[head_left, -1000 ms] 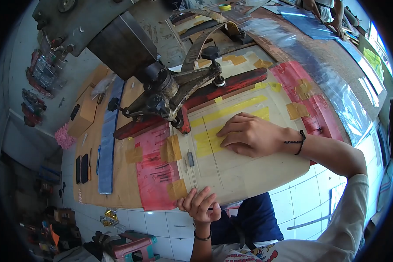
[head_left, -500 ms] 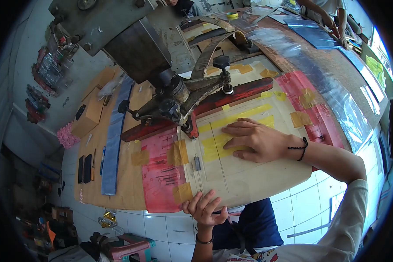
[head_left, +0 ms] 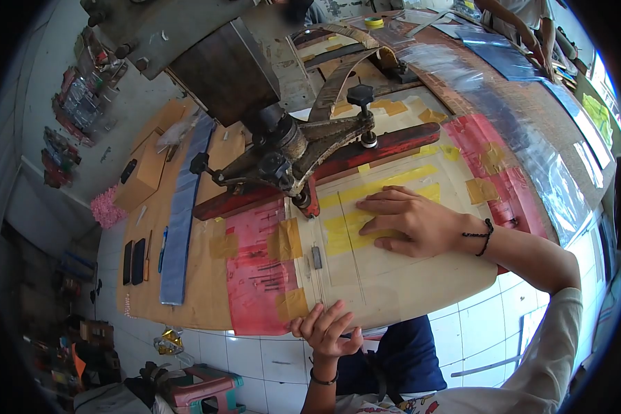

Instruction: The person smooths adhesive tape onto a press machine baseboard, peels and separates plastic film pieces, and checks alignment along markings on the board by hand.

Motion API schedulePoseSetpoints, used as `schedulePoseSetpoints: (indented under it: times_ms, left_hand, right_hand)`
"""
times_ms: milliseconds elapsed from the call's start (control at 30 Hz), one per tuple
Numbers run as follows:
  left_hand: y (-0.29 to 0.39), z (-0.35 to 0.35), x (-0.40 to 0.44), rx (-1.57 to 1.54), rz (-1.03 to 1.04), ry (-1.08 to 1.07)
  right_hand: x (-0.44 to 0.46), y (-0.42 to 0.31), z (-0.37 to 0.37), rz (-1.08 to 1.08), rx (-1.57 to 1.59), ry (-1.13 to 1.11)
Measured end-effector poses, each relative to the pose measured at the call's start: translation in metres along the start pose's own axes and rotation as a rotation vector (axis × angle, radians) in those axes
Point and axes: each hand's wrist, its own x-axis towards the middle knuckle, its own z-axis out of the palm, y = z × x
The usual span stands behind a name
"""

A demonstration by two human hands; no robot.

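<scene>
My right hand (head_left: 410,221) lies palm down, fingers stretched out, on a clear plastic sheet (head_left: 348,265) over yellow tape strips (head_left: 334,237). Beneath them is a cream board (head_left: 407,290) with red sheeting (head_left: 259,276) at its left side. At the board's front edge rests my left hand (head_left: 330,330), palm turned partly up and fingers loosely apart, with nothing visible in it. A small dark metal piece (head_left: 317,257) sits on the board between the hands. Just beyond my right hand, a red bar (head_left: 407,139) under a metal press head (head_left: 283,148) spans the board.
On the left stand a cardboard box (head_left: 145,172) and a long blue strip (head_left: 179,234), with two black phone-like objects (head_left: 139,261) nearby. Clear plastic sheets (head_left: 531,159) cover the right side. Another person's hands (head_left: 541,55) touch a blue sheet (head_left: 500,55) at the back right. A stool (head_left: 203,390) is below.
The whole view has shifted slightly, moving the press and board a little to the right. Both hands keep nearly the same pose and place on the board.
</scene>
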Motion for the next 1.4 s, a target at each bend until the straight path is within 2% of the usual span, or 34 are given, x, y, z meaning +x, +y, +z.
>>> schedulePoseSetpoints:
  times_ms: [167, 267, 1167, 1400]
  left_hand:
    - [0.0015, 0.0017, -0.0002, -0.036, -0.034, 0.026]
    - [-0.0015, 0.0013, -0.0016, 0.001, 0.019, 0.008]
    - [-0.0052, 0.0083, -0.0023, 0.020, 0.059, 0.065]
    - [0.0000, 0.0043, -0.0007, -0.009, 0.015, 0.035]
  right_hand:
    - [0.0004, -0.0002, -0.0013, -0.003, -0.009, -0.003]
    - [0.0002, -0.0005, -0.0008, -0.003, -0.017, -0.003]
    - [-0.0008, -0.0014, 0.0000, 0.007, 0.005, -0.016]
    - [-0.0008, 0.0008, 0.0038, 0.032, -0.112, -0.091]
